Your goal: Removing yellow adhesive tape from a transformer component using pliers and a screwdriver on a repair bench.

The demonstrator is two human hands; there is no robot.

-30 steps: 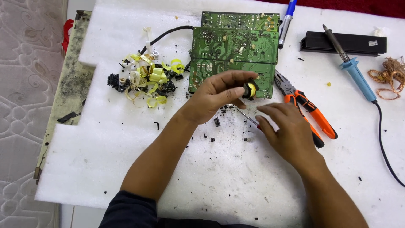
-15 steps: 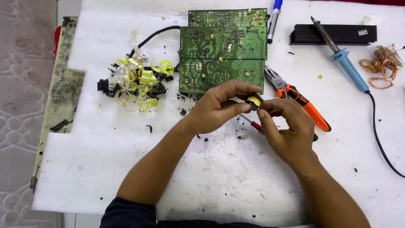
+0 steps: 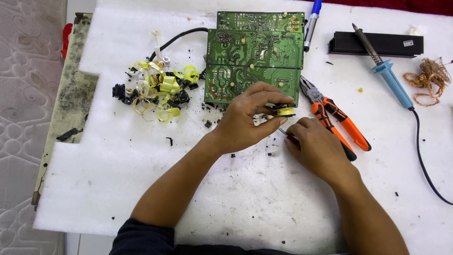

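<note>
Left hand [image 3: 243, 120]: pinching small yellow-taped coil [image 3: 285, 111] at fingertips, just above foam mat [image 3: 141, 189], below circuit board [image 3: 255, 56].
Right hand [image 3: 317, 152]: closed around thin tool [image 3: 282, 131], tip under coil.
Technique: steady the coil, pry gently.
Nearby: orange pliers [image 3: 337, 120] touching right knuckles; soldering iron [image 3: 384, 71], tape scraps [image 3: 160, 89] well apart.

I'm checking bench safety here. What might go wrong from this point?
The thin tool in the right hand points toward the left hand pinching the small yellow coil; a slip might jab the fingers. The soldering iron lies bare on the foam sheet, which might melt if it's hot.
</note>
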